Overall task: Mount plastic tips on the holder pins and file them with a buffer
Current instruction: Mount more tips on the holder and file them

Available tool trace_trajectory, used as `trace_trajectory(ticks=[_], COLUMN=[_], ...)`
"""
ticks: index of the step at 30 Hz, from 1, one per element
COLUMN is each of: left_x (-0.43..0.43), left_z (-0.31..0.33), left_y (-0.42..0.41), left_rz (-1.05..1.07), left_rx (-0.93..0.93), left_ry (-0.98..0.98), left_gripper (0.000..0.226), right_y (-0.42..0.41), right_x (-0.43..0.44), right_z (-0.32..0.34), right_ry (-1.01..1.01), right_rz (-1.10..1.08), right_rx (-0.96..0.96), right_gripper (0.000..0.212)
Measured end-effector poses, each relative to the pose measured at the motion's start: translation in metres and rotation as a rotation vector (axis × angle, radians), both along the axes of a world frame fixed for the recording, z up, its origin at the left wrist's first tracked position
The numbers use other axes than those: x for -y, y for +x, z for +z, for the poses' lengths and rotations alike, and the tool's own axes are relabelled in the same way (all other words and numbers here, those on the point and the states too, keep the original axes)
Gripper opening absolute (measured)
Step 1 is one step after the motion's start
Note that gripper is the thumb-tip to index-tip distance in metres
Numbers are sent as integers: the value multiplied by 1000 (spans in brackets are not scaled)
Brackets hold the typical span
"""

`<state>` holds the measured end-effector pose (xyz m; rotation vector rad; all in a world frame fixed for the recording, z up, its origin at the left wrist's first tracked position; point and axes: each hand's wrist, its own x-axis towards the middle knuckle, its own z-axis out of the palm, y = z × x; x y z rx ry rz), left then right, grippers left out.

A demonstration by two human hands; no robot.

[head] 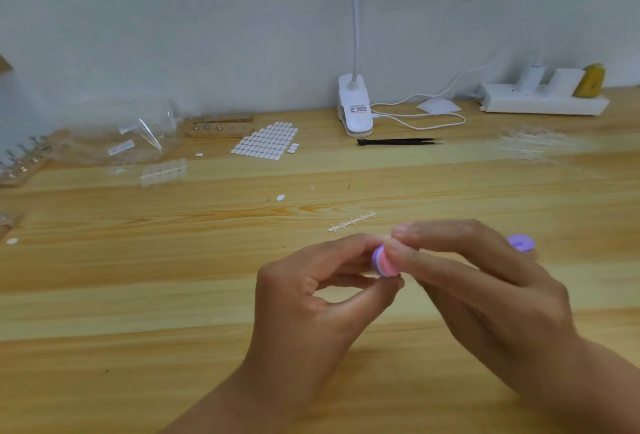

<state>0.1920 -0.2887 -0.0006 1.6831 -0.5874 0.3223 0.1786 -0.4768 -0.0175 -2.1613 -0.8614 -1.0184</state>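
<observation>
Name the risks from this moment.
1. The left hand and right hand both pinch the buffer above the table; a slip might drop it.
2. Its end is crowded by fingertips, so filing may scrape skin.
3. Anything small dropped could get lost among the loose white pieces.

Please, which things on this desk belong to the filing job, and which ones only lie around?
For the job: buffer, held by left hand and right hand; wooden holder with pins; strip of clear tips.
Lying about: black tweezers; lamp clamp; power strip; sheet of white tabs.
</observation>
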Motion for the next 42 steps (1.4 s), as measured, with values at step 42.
trace_trajectory(ticks=[42], left_x=[6], left_z=[-11], left_y=[13], left_rz=[-581], left_rx=[-690], left_ry=[-547], left_gripper=[34], right_y=[9], right_x=[3], right_z=[0], right_ry=[80], right_rz=[-41], right_rx=[126], right_gripper=[30])
